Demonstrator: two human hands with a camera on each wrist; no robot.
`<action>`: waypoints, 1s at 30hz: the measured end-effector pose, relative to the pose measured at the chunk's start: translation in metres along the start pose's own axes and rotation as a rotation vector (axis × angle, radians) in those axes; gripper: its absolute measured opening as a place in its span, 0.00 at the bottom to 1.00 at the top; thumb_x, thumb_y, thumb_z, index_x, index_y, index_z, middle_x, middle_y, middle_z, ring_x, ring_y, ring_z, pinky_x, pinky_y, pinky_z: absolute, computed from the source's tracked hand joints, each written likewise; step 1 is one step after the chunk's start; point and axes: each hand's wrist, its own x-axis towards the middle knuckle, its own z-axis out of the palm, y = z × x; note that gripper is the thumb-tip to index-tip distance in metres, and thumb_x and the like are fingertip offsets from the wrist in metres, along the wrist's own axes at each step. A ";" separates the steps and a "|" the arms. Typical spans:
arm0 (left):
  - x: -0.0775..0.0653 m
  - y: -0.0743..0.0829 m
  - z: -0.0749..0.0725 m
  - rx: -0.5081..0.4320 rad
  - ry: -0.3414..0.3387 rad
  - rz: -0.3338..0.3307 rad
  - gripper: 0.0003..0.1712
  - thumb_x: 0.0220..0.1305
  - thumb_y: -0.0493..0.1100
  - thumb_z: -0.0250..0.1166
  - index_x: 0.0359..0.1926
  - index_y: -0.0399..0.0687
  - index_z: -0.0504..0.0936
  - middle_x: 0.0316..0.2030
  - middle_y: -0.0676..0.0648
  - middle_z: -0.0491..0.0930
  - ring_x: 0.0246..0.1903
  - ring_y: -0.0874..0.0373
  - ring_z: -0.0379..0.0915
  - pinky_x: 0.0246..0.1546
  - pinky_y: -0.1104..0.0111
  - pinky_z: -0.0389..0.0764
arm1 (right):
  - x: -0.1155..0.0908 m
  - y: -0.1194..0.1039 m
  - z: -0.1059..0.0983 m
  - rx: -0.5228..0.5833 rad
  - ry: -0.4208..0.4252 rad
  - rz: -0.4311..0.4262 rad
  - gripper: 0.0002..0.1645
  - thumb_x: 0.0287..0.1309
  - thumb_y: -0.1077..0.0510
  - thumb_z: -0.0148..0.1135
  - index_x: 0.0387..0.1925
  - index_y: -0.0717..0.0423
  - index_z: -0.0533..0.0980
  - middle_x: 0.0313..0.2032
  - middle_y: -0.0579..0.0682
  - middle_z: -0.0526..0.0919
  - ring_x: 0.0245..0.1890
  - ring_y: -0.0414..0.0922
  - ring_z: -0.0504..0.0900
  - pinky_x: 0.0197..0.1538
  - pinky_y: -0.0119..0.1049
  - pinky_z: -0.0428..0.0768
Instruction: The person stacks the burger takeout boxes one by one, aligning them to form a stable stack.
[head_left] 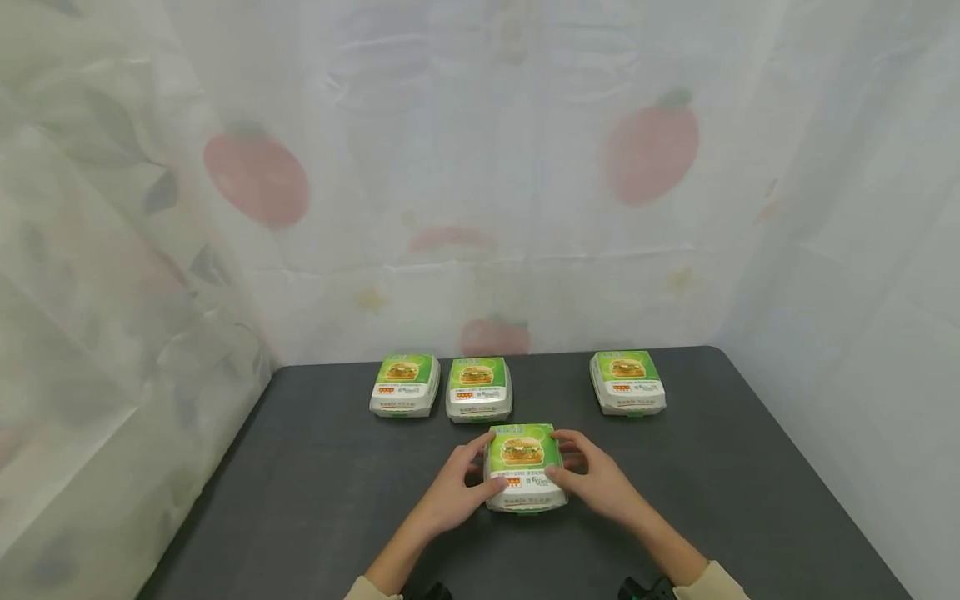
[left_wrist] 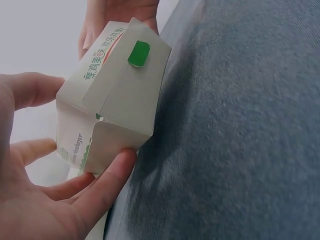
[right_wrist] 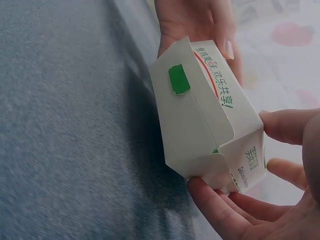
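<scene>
A burger box (head_left: pixel 522 468), green and white with a burger picture on its lid, is held between both hands near the front middle of the table. The left hand (head_left: pixel 463 492) grips its left side, thumb at the near lid edge and fingers along the side. On the opposite side the right hand (head_left: pixel 600 479) grips it the same way. The box is closed, and a green tab (left_wrist: pixel 139 54) shows on its front face in both wrist views. Its lower edge is close to the dark surface; whether it touches cannot be told.
Two matching burger boxes, one at the far left (head_left: pixel 405 386) and one beside it (head_left: pixel 479 390), stand near the back edge of the dark table (head_left: pixel 337 475). Another box (head_left: pixel 628 383) stands at the back right. Pale printed curtains (head_left: pixel 480 167) hang behind and at both sides.
</scene>
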 end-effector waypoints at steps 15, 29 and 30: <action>-0.001 -0.018 -0.001 0.031 -0.050 -0.006 0.44 0.70 0.59 0.65 0.80 0.59 0.56 0.61 0.40 0.64 0.58 0.41 0.72 0.50 0.48 0.76 | 0.000 0.007 0.009 -0.009 -0.039 -0.019 0.35 0.66 0.46 0.68 0.69 0.51 0.70 0.60 0.60 0.76 0.51 0.51 0.81 0.42 0.42 0.80; 0.001 -0.020 0.001 0.046 -0.037 -0.018 0.43 0.70 0.62 0.63 0.79 0.62 0.56 0.63 0.40 0.64 0.59 0.40 0.69 0.51 0.45 0.74 | 0.000 0.002 -0.016 -0.123 -0.021 -0.013 0.34 0.68 0.46 0.66 0.70 0.50 0.70 0.61 0.60 0.76 0.54 0.54 0.81 0.47 0.51 0.81; 0.001 -0.020 0.001 0.049 -0.035 -0.016 0.43 0.70 0.62 0.63 0.79 0.61 0.56 0.63 0.40 0.64 0.59 0.40 0.69 0.51 0.45 0.74 | 0.000 0.001 -0.019 -0.140 -0.008 -0.011 0.33 0.68 0.46 0.66 0.70 0.49 0.70 0.61 0.60 0.76 0.55 0.54 0.81 0.48 0.51 0.81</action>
